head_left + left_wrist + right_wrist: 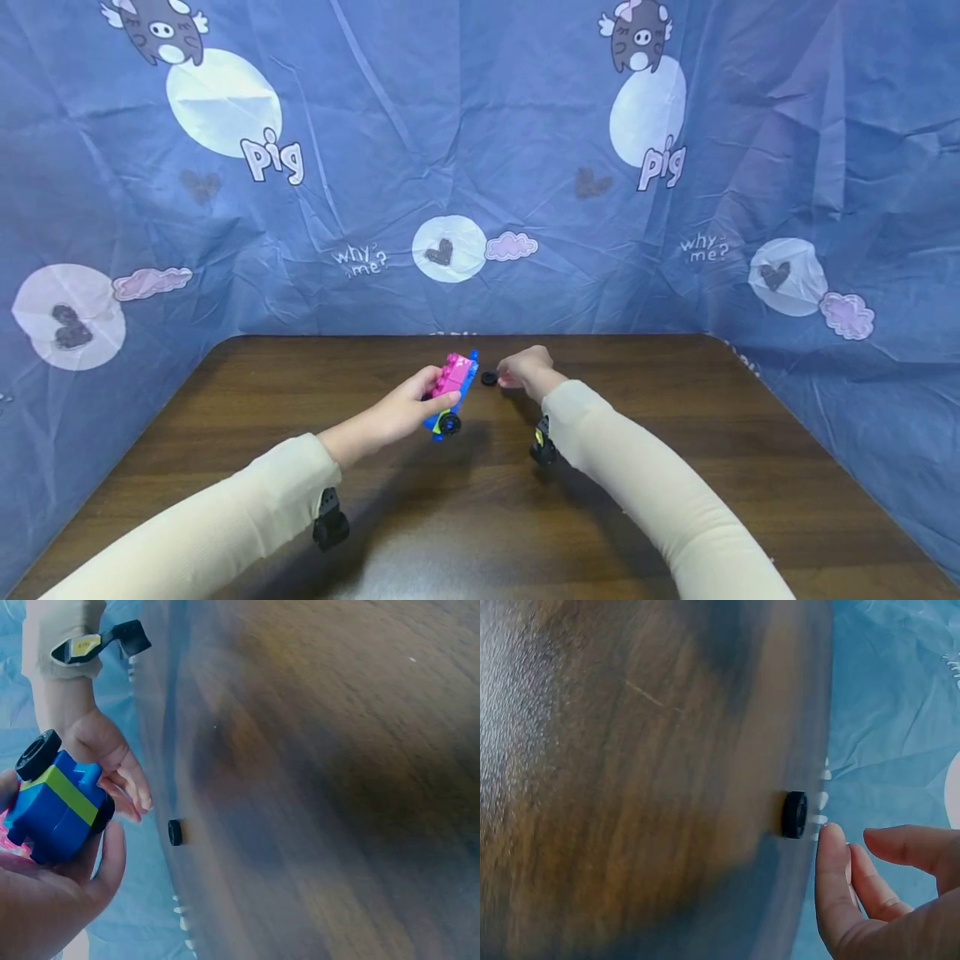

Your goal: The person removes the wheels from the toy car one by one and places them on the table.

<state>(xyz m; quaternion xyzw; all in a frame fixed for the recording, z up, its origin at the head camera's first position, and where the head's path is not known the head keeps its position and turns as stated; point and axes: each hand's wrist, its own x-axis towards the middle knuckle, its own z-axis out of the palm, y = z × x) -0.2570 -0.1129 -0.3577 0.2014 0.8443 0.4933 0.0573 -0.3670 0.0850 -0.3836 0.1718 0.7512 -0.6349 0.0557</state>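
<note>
Looks like your left hand [411, 404] is gripping the pink-and-blue toy car [457, 385] around the middle of the head view, and you're holding it tilted above the surface [465, 525]. Your right hand [528, 369] is showing just right of centre, fingers loosely bent and grasping nothing. A loose black wheel [489, 378] is sitting between them, just beside your right fingertips. Blue printed cloth [525, 100] is filling the upper frame.
</note>
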